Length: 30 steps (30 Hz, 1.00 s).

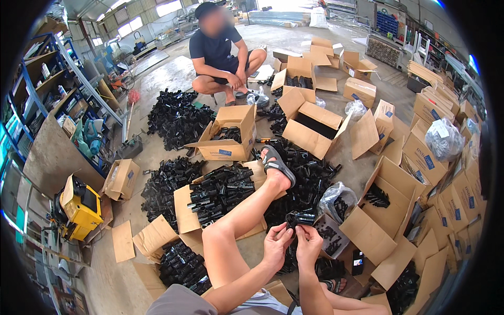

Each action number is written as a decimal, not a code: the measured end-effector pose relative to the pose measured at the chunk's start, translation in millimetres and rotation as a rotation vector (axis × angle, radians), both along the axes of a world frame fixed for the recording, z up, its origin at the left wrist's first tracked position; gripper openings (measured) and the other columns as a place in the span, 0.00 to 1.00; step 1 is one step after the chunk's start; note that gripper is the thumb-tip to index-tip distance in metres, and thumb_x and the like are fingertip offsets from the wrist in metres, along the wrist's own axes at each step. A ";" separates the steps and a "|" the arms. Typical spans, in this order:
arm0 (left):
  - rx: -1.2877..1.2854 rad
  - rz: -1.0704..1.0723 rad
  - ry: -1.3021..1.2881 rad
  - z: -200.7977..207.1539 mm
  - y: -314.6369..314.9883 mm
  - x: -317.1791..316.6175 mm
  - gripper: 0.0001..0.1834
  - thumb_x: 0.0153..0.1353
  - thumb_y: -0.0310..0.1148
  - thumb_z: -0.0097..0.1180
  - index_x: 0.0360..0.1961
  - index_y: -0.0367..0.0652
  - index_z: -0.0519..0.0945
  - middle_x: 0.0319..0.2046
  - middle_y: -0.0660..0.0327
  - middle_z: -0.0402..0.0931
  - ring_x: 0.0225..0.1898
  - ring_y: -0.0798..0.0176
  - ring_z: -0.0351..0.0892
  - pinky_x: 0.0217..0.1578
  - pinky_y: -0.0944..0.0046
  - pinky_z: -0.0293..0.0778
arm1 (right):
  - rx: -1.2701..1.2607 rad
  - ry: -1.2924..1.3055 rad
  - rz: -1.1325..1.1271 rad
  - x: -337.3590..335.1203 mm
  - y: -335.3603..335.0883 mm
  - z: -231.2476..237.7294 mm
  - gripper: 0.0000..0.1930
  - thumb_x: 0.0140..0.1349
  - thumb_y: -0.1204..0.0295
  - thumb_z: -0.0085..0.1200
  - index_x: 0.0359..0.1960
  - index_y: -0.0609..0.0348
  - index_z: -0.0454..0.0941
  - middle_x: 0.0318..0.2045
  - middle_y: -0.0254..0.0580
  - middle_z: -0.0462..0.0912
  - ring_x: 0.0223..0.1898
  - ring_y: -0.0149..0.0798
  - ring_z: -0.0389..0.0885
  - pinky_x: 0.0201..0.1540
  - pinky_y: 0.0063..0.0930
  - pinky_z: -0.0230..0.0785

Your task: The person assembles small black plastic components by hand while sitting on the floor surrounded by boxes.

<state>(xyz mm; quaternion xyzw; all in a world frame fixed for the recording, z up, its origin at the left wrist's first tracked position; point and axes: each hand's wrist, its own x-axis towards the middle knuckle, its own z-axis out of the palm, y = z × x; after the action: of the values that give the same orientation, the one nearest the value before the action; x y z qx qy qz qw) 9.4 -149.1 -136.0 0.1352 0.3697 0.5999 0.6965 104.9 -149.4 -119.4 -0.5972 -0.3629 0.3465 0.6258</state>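
Observation:
In front of my raised leg, my left hand (276, 245) and my right hand (308, 244) are close together. Both are closed, pinching a glossy black tubular part (303, 219) between thumbs and fingertips. Its left end looks smaller and irregular; whether that is a separate piece I cannot tell. Under and beyond my hands spreads a heap of similar black parts (310, 176). To the left, an opened-out carton (185, 210) bears rows of such parts. Just right of my hands stand a clear plastic bag (336, 197) and a translucent bin (326, 231), both with small black pieces.
A co-worker (218, 52) squats beyond the heaps, hands together. Open cartons (312, 123) and stacked boxes (457, 205) crowd the right side. A phone (358, 262) lies near my right foot. Further left are a yellow-and-black machine (81, 207) and blue shelving (47, 79).

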 end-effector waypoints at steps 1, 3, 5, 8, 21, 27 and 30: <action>-0.005 -0.004 -0.004 -1.0 -0.2 -0.5 0.17 0.67 0.23 0.64 0.55 0.42 0.76 0.53 0.57 0.84 0.53 0.67 0.83 0.54 0.64 0.80 | 0.001 -0.028 -0.008 -0.4 0.3 0.5 0.09 0.63 0.74 0.67 0.39 0.68 0.86 0.35 0.43 0.88 0.35 0.33 0.85 0.42 0.27 0.76; 0.003 -0.007 0.014 -2.8 -1.1 1.5 0.17 0.67 0.22 0.64 0.55 0.42 0.76 0.53 0.58 0.84 0.54 0.67 0.83 0.54 0.64 0.80 | -0.008 -0.105 -0.014 1.2 0.8 -0.1 0.09 0.63 0.74 0.67 0.39 0.69 0.86 0.35 0.43 0.88 0.35 0.33 0.85 0.42 0.27 0.76; -0.009 0.005 0.013 -0.4 -2.6 3.0 0.17 0.67 0.22 0.63 0.55 0.42 0.76 0.53 0.58 0.84 0.53 0.66 0.83 0.54 0.63 0.81 | -0.019 -0.181 -0.018 0.9 1.1 0.9 0.10 0.63 0.73 0.67 0.39 0.70 0.86 0.35 0.43 0.87 0.35 0.33 0.85 0.42 0.27 0.76; -0.040 0.022 0.002 -1.2 -2.4 4.0 0.17 0.67 0.22 0.63 0.55 0.43 0.76 0.52 0.58 0.84 0.52 0.66 0.83 0.54 0.62 0.82 | -0.030 -0.134 -0.035 -4.9 1.8 4.9 0.09 0.63 0.74 0.67 0.39 0.70 0.86 0.34 0.43 0.87 0.35 0.34 0.86 0.42 0.28 0.76; -0.044 0.051 0.010 -0.7 -3.7 7.6 0.17 0.67 0.21 0.63 0.55 0.42 0.78 0.52 0.58 0.84 0.50 0.68 0.83 0.49 0.66 0.81 | -0.062 -0.218 -0.058 -6.0 -3.4 13.8 0.07 0.63 0.74 0.65 0.38 0.67 0.87 0.34 0.46 0.87 0.34 0.41 0.86 0.41 0.33 0.76; -0.058 0.066 0.010 -0.9 -2.5 7.4 0.18 0.67 0.20 0.63 0.56 0.41 0.77 0.52 0.57 0.84 0.50 0.68 0.83 0.51 0.66 0.81 | -0.014 -0.468 -0.059 -3.2 -1.8 20.2 0.08 0.64 0.71 0.64 0.35 0.65 0.87 0.30 0.49 0.85 0.34 0.50 0.84 0.40 0.41 0.74; -0.041 0.058 0.005 -3.9 -0.9 6.3 0.18 0.67 0.20 0.63 0.56 0.40 0.77 0.52 0.57 0.83 0.50 0.67 0.83 0.51 0.65 0.81 | 0.006 -0.447 -0.086 -8.2 -0.5 20.0 0.08 0.64 0.71 0.64 0.35 0.66 0.86 0.28 0.48 0.85 0.34 0.49 0.85 0.40 0.40 0.75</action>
<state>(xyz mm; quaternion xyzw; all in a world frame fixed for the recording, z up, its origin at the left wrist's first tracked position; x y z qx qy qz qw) 15.7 -149.9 -139.9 0.1120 0.3874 0.6117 0.6806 96.6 -149.9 -99.3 -0.6720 -0.4676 0.1775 0.5461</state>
